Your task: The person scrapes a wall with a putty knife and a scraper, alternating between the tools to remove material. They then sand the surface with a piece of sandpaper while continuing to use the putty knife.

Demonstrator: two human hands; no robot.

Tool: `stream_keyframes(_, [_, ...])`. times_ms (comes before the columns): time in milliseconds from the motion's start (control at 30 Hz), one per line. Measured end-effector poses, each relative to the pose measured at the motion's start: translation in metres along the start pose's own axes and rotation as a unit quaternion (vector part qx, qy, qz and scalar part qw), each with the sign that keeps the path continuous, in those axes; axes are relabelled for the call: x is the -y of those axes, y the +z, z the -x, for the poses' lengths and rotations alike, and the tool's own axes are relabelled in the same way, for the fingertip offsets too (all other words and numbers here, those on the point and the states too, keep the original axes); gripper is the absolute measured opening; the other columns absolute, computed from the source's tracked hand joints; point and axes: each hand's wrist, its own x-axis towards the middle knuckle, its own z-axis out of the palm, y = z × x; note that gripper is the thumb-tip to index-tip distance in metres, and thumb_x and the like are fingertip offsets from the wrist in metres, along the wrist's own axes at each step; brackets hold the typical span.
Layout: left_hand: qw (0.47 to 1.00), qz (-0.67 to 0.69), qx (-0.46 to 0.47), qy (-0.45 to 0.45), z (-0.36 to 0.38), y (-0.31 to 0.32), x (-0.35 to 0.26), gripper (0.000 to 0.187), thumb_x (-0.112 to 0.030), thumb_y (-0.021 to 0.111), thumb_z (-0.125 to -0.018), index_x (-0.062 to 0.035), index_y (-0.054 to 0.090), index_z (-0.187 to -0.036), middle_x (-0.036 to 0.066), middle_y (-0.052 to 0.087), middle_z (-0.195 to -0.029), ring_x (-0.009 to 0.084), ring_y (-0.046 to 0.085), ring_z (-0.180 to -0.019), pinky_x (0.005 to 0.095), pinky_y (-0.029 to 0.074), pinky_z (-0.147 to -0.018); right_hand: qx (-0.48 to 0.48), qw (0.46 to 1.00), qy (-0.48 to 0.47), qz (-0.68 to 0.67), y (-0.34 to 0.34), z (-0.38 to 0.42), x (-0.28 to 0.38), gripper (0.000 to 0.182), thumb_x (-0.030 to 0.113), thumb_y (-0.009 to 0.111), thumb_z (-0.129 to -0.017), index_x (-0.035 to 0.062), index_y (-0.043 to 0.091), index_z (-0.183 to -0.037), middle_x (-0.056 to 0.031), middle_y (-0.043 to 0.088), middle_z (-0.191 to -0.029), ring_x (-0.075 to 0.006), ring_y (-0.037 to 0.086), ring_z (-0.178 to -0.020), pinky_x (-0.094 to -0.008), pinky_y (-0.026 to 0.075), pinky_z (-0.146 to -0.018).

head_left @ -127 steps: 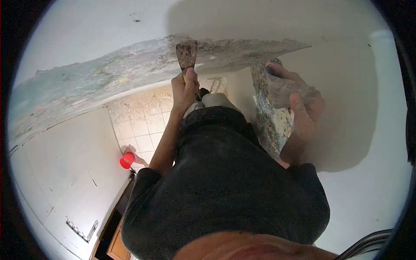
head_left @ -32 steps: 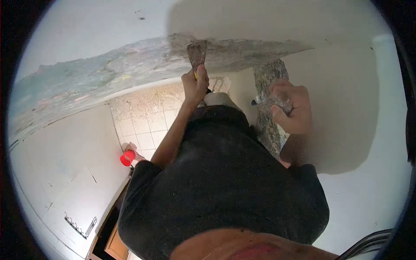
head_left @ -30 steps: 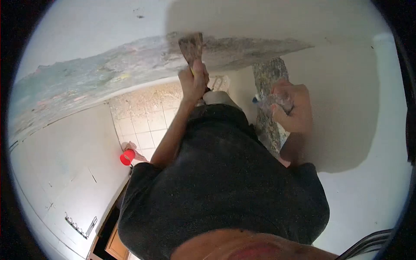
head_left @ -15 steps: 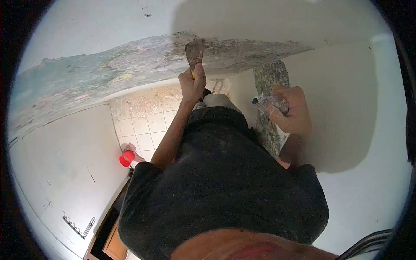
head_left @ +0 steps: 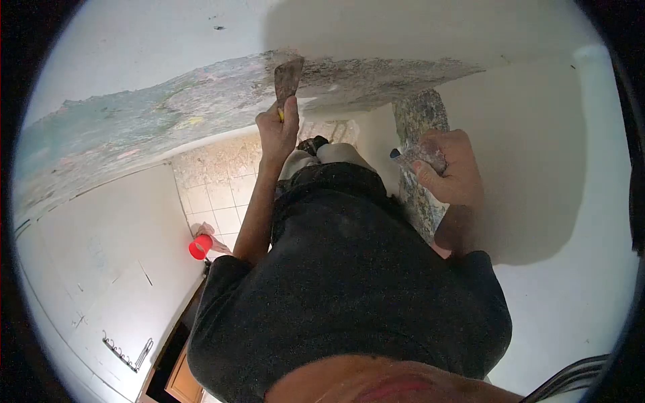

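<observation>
My left hand (head_left: 275, 134) is closed round the handle of a putty knife (head_left: 289, 77), a bit of yellow showing at its grip. The worn metal blade points up and overlaps the patchy grey-green strip of wall (head_left: 222, 91). In my right hand (head_left: 453, 168) is the handle of a plastering trowel (head_left: 420, 114), a long rectangular blade crusted with mottled grey residue. Clear plastic seems wrapped round that handle, with a blue tip sticking out by the thumb. The trowel stands lengthwise beside my body, near the right-hand wall.
Pale wall (head_left: 154, 33) surrounds the rough strip, and my shadow falls on the right wall (head_left: 531, 174). Dusty, spattered floor tiles (head_left: 218, 195) lie below. A red container (head_left: 200, 246) is at the left, near a rack of hooks (head_left: 127, 352) and a wooden cabinet door (head_left: 183, 379).
My left hand and the putty knife have shifted a little to the left, the blade tilting slightly rightward. My right hand and the trowel hold nearly the same place.
</observation>
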Motion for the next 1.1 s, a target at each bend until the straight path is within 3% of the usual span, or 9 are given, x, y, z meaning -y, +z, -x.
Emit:
stream_keyframes(133, [0.999, -0.041, -0.01, -0.017, 0.002, -0.007, -0.006, 0.042, -0.03, 0.057, -0.097, 0.0027, 0.058, -0.071, 0.006, 0.048, -0.049, 0.0128, 0.042, -0.044, 0.0338, 0.034, -0.044, 0.051, 0.998, 0.038, -0.011, -0.004, 0.003, -0.014, 0.03, 0.018, 0.073, -0.076, -0.001, 0.06, -0.095, -0.0138, 0.056, -0.079, -0.0243, 0.052, -0.068, -0.0386, 0.042, -0.063])
stream_keyframes(267, [0.996, -0.082, 0.02, 0.009, 0.0, -0.013, -0.015, 0.048, -0.035, 0.051, -0.099, -0.0036, 0.052, -0.063, 0.0, 0.049, -0.05, 0.0081, 0.045, -0.044, 0.0278, 0.035, -0.041, -0.024, 0.994, 0.002, 0.104, -0.001, 0.004, 0.0, 0.032, 0.018, 0.074, -0.076, -0.0003, 0.061, -0.099, -0.0142, 0.056, -0.085, -0.0252, 0.053, -0.074, -0.0389, 0.043, -0.067])
stream_keyframes(433, [0.997, -0.071, 0.009, 0.011, 0.001, -0.019, -0.025, 0.047, -0.035, 0.052, -0.099, -0.0045, 0.051, -0.064, -0.001, 0.048, -0.051, 0.0073, 0.045, -0.045, 0.0274, 0.035, -0.041, 0.097, 0.988, 0.115, -0.047, -0.008, 0.001, -0.011, 0.037, 0.019, 0.075, -0.075, 0.0009, 0.062, -0.106, -0.0145, 0.056, -0.096, -0.0264, 0.053, -0.084, -0.0386, 0.043, -0.076])
stream_keyframes(633, [0.998, -0.042, 0.023, -0.032, 0.005, -0.023, -0.026, 0.047, -0.037, 0.052, -0.099, -0.005, 0.05, -0.066, -0.001, 0.048, -0.053, 0.0064, 0.044, -0.046, 0.0261, 0.035, -0.042, -0.002, 0.997, 0.077, 0.023, -0.005, -0.008, 0.012, 0.029, 0.018, 0.07, -0.065, -0.0036, 0.066, -0.083, -0.0177, 0.058, -0.067, -0.033, 0.055, -0.058, -0.0421, 0.044, -0.06])
stream_keyframes(700, [0.998, -0.056, 0.016, -0.017, 0.003, -0.025, -0.031, 0.047, -0.038, 0.053, -0.099, -0.0054, 0.05, -0.065, -0.001, 0.048, -0.052, 0.0065, 0.043, -0.045, 0.0257, 0.034, -0.042, 0.016, 0.996, 0.084, 0.039, -0.004, -0.004, 0.006, 0.032, 0.018, 0.072, -0.068, -0.0021, 0.065, -0.091, -0.0168, 0.058, -0.077, -0.0316, 0.054, -0.068, -0.042, 0.044, -0.069])
stream_keyframes(767, [0.998, -0.024, 0.032, -0.039, 0.003, -0.018, -0.036, 0.046, -0.036, 0.053, -0.099, -0.0054, 0.05, -0.065, -0.001, 0.048, -0.052, 0.0064, 0.043, -0.045, 0.0258, 0.034, -0.042, 0.059, 0.99, 0.103, 0.075, -0.006, 0.004, -0.003, 0.04, 0.019, 0.076, -0.074, 0.0016, 0.063, -0.107, -0.015, 0.058, -0.098, -0.0281, 0.056, -0.09, -0.0423, 0.044, -0.085])
stream_keyframes(933, [0.997, -0.051, 0.027, -0.057, 0.001, -0.031, -0.032, 0.047, -0.036, 0.056, -0.097, 0.0023, 0.059, -0.07, 0.003, 0.05, -0.05, 0.0097, 0.048, -0.045, 0.03, 0.038, -0.044, 0.082, 0.977, 0.192, 0.031, -0.008, -0.002, 0.013, 0.042, 0.021, 0.075, -0.073, 0.0005, 0.063, -0.107, -0.0147, 0.058, -0.096, -0.0277, 0.055, -0.09, -0.0422, 0.044, -0.081])
stream_keyframes(1067, [0.996, -0.053, 0.043, -0.063, -0.003, -0.027, -0.033, 0.047, -0.035, 0.057, -0.097, 0.0018, 0.057, -0.067, 0.002, 0.049, -0.05, 0.0082, 0.044, -0.045, 0.0296, 0.035, -0.043, 0.012, 0.997, 0.025, 0.069, 0.003, 0.005, -0.008, 0.039, 0.021, 0.074, -0.072, -0.0002, 0.062, -0.103, -0.0134, 0.057, -0.087, -0.024, 0.053, -0.08, -0.0395, 0.043, -0.072])
stream_keyframes(1100, [0.997, -0.043, 0.027, -0.05, -0.003, -0.026, -0.033, 0.047, -0.034, 0.058, -0.097, 0.0014, 0.056, -0.066, 0.001, 0.048, -0.049, 0.0072, 0.042, -0.045, 0.0298, 0.034, -0.042, 0.054, 0.996, 0.064, 0.027, 0.002, 0.002, -0.007, 0.036, 0.021, 0.074, -0.072, -0.0001, 0.062, -0.1, -0.0124, 0.056, -0.083, -0.0232, 0.052, -0.077, -0.0393, 0.043, -0.07])
